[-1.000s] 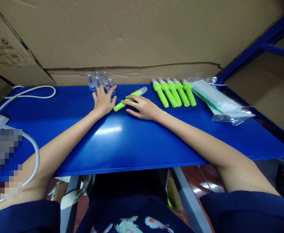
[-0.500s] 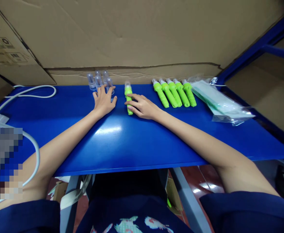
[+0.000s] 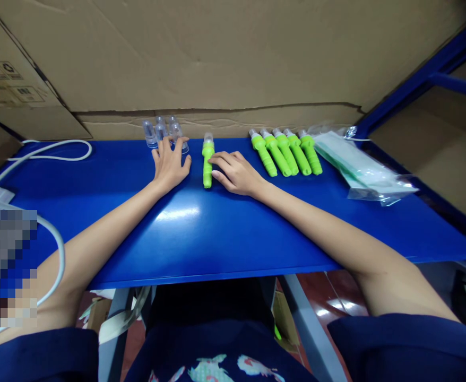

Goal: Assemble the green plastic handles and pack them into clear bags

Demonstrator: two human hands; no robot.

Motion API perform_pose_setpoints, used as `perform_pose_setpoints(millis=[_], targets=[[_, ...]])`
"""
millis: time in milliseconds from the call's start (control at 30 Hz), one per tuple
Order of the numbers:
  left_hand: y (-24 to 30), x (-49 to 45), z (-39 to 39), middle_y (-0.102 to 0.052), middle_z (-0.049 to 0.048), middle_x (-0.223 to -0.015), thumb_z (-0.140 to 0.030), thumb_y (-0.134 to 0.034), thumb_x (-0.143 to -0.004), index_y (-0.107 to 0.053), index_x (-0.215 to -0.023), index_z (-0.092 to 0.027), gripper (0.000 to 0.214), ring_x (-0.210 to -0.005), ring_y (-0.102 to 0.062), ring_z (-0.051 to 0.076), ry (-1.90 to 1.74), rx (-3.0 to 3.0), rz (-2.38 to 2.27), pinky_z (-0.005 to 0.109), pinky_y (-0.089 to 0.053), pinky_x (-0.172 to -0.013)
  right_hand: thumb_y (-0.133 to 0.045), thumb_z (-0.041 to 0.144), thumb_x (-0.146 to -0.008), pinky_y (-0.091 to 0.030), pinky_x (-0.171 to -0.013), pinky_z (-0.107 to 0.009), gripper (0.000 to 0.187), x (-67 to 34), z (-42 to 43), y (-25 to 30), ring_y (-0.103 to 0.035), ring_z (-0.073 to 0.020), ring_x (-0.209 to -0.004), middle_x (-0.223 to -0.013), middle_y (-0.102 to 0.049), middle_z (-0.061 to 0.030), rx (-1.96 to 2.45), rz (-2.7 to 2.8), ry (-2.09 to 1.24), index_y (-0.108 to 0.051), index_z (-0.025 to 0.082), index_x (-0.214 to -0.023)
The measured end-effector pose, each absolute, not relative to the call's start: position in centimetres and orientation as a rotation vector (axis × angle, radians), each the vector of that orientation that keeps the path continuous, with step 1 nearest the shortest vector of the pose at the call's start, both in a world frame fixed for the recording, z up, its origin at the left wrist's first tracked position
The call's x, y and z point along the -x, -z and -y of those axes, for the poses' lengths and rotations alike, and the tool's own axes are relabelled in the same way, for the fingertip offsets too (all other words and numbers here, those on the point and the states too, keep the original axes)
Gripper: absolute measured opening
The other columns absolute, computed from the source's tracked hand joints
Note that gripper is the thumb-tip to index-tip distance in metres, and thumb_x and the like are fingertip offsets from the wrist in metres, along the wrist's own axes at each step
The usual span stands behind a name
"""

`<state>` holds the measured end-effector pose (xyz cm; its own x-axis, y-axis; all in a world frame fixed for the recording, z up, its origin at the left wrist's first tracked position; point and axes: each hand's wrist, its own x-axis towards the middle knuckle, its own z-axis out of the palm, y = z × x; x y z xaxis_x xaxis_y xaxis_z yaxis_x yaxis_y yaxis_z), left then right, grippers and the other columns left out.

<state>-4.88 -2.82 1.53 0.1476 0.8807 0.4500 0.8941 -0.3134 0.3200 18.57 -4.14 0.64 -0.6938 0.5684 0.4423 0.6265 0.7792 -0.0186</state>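
My left hand (image 3: 171, 167) has its fingers spread, with the fingertips over the front of a group of clear plastic caps (image 3: 149, 133). Its index finger covers part of the nearest cap, and whether it touches it is hard to tell. A bright green stick-shaped piece (image 3: 207, 159) with a clear tip lies on the blue table (image 3: 217, 233), pointing away from me. Just right of it is my right hand (image 3: 236, 174), fingers stretched and slightly curved, the fingertips at its side without wrapping round it.
Several similar green pieces (image 3: 283, 154) with clear tips lie in a row to the right. Beyond them is a clear plastic bag (image 3: 360, 164) with white and green contents. A white cable (image 3: 69, 148) loops at the left. Cardboard (image 3: 217, 58) stands along the back.
The green piece between my hands has turned straighter and shifted slightly left. My right fingers, earlier over it, now rest at its right side. The nearest clear cap has shifted slightly back.
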Motion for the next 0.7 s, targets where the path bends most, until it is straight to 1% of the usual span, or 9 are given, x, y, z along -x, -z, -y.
perform_pose_setpoints(millis=[67,133,200,300,400,467,533,633,700], targets=[[-1.5,4.9,2.8,-0.049,0.0211,-0.147,-0.04,-0.05,-0.098,-0.054,-0.144,-0.027,0.048,-0.141,-0.044,0.044,0.948,2.365,1.809,0.066,-0.037,-0.112,-0.019,0.051,-0.11,-0.042,-0.101,-0.048,0.068,-18.5,4.2,-0.7,-0.061,-0.0346,-0.123,-0.135,-0.065,-0.0241,0.948,2.521,0.203,-0.062,0.005,-0.136],[-1.3,4.9,2.5,-0.049,0.0207,-0.146,-0.045,-0.048,-0.1,-0.054,-0.143,-0.026,0.047,-0.139,-0.047,0.043,1.031,2.383,1.746,0.065,-0.037,-0.113,-0.02,0.049,-0.111,-0.04,-0.099,-0.047,0.066,-18.5,4.2,-0.7,-0.061,-0.0343,-0.12,-0.135,-0.065,-0.0229,0.989,2.513,0.203,-0.061,0.006,-0.14],[-1.0,5.0,2.1,-0.048,0.02,-0.145,-0.054,-0.047,-0.101,-0.053,-0.142,-0.025,0.051,-0.133,-0.053,0.04,1.134,2.425,1.638,0.064,-0.039,-0.113,-0.02,0.048,-0.111,-0.038,-0.098,-0.047,0.064,-18.5,4.1,-0.6,-0.061,-0.0334,-0.12,-0.137,-0.065,-0.0215,1.008,2.52,0.193,-0.059,0.011,-0.145],[-0.5,5.1,1.6,-0.044,0.0195,-0.149,-0.063,-0.044,-0.101,-0.05,-0.144,-0.024,0.059,-0.127,-0.059,0.036,1.245,2.503,1.466,0.058,-0.043,-0.113,-0.02,0.049,-0.112,-0.035,-0.098,-0.046,0.062,-18.6,4.0,-0.5,-0.059,-0.0329,-0.123,-0.139,-0.064,-0.0198,1.017,2.536,0.158,-0.059,0.018,-0.148],[-0.3,5.0,1.6,-0.041,0.0193,-0.151,-0.066,-0.04,-0.101,-0.047,-0.146,-0.024,0.062,-0.126,-0.061,0.033,1.286,2.56,1.341,0.05,-0.048,-0.111,-0.021,0.051,-0.112,-0.034,-0.098,-0.047,0.062,-18.6,3.9,-0.4,-0.058,-0.0325,-0.125,-0.14,-0.064,-0.0183,1.011,2.549,0.075,-0.057,0.02,-0.151],[-0.3,4.9,1.8,-0.04,0.0189,-0.153,-0.065,-0.037,-0.103,-0.046,-0.146,-0.024,0.06,-0.12,-0.065,0.03,1.283,2.612,1.266,0.048,-0.051,-0.109,-0.022,0.052,-0.112,-0.032,-0.1,-0.048,0.061,-18.6,3.8,-0.4,-0.058,-0.0321,-0.128,-0.145,-0.063,-0.0171,0.984,2.569,0.009,-0.053,0.021,-0.154],[-0.3,4.7,2.0,-0.04,0.0187,-0.153,-0.063,-0.037,-0.104,-0.046,-0.146,-0.025,0.058,-0.117,-0.067,0.028,1.259,2.661,1.191,0.047,-0.053,-0.108,-0.022,0.052,-0.112,-0.031,-0.102,-0.049,0.06,-18.5,3.8,-0.4,-0.055,-0.0324,-0.132,-0.153,-0.057,-0.0165,0.969,2.597,-0.034,-0.052,0.022,-0.154],[-0.3,4.5,2.1,-0.042,0.0197,-0.15,-0.059,-0.037,-0.105,-0.047,-0.145,-0.023,0.055,-0.131,-0.06,0.031,1.208,2.708,1.066,0.05,-0.049,-0.114,-0.02,0.052,-0.112,-0.03,-0.104,-0.049,0.061,-18.5,3.9,-0.5,-0.053,-0.0335,-0.136,-0.159,-0.051,-0.0173,0.963,2.616,-0.025,-0.053,0.02,-0.152],[-0.2,4.4,2.0,-0.042,0.0208,-0.149,-0.055,-0.038,-0.106,-0.049,-0.144,-0.02,0.053,-0.141,-0.053,0.034,1.174,2.733,0.996,0.053,-0.045,-0.118,-0.018,0.051,-0.112,-0.031,-0.102,-0.048,0.063,-18.4,4.1,-0.6,-0.057,-0.0331,-0.131,-0.152,-0.058,-0.0186,0.962,2.58,0.045,-0.055,0.017,-0.148]])
